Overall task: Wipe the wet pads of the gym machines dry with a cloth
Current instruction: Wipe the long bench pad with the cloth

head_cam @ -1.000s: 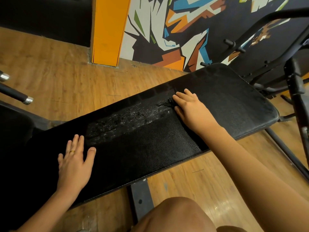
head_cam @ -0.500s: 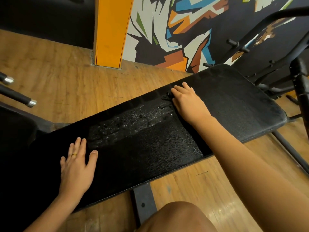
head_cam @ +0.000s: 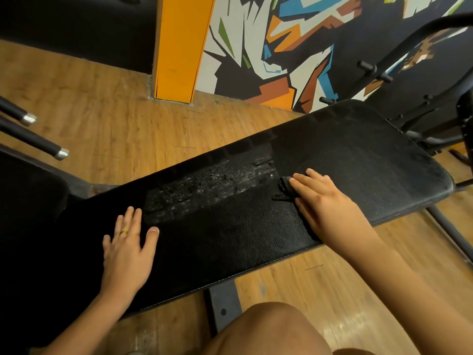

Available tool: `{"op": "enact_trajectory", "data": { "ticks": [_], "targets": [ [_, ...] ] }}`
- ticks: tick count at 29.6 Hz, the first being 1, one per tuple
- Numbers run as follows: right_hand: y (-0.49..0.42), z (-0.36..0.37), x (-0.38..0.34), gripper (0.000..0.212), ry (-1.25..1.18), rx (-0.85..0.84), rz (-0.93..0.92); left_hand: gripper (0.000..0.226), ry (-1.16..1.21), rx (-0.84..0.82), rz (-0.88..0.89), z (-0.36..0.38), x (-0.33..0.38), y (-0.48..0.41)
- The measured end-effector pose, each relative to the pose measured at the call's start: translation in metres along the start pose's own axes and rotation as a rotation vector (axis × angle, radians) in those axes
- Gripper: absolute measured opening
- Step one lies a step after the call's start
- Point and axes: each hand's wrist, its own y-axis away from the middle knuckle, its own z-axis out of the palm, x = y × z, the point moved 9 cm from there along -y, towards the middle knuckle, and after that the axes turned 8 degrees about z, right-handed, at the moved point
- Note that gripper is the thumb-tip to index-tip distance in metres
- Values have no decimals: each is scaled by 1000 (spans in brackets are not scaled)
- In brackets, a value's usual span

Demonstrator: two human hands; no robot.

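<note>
A long black bench pad (head_cam: pixel 358 155) runs from lower left to upper right. A glistening wet patch (head_cam: pixel 204 190) covers its middle strip along the far side. My right hand (head_cam: pixel 322 203) lies flat with straight fingers on a small black cloth (head_cam: pixel 284 189), pressing it onto the pad at the right end of the wet patch; only the cloth's left edge shows. My left hand (head_cam: pixel 128 247), wearing a ring, rests flat and open on the pad just left of the wet patch.
The bench's metal support (head_cam: pixel 224 303) stands on the wooden floor (head_cam: pixel 102 111) below the pad. My knee (head_cam: pixel 268 331) is at the bottom. Two chrome-tipped bars (head_cam: pixel 38 142) jut in at left. A black machine frame (head_cam: pixel 435 111) stands at right, an orange pillar (head_cam: pixel 179 47) behind.
My right hand slid the cloth from the pad's far edge back toward the near side and a little right. The left hand stayed put. The view shifted slightly.
</note>
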Motion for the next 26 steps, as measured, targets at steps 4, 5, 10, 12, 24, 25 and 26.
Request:
{"op": "enact_trajectory", "data": {
  "ticks": [4,5,10,12,24,25,26],
  "targets": [
    [-31,12,-4,41,-1,-48,34,77,-19,0,16,2,-3,-1],
    [-42,14,-5,41,-3,-58,43,76,-21,0,19,2,-2,-1],
    [-93,20,-10,38,-33,-68,105,68,-19,-8,10,2,-2,0],
    [-93,19,-11,38,-32,-64,120,67,-22,-11,6,2,-3,0],
    [-37,14,-4,40,-44,-55,42,65,-10,-3,-3,2,-2,0],
    [-46,16,-5,40,-39,-70,50,65,-6,-3,-9,1,-2,0],
    [-58,18,-6,40,-40,-78,60,65,-3,-3,-14,1,-2,0]
  ]
}}
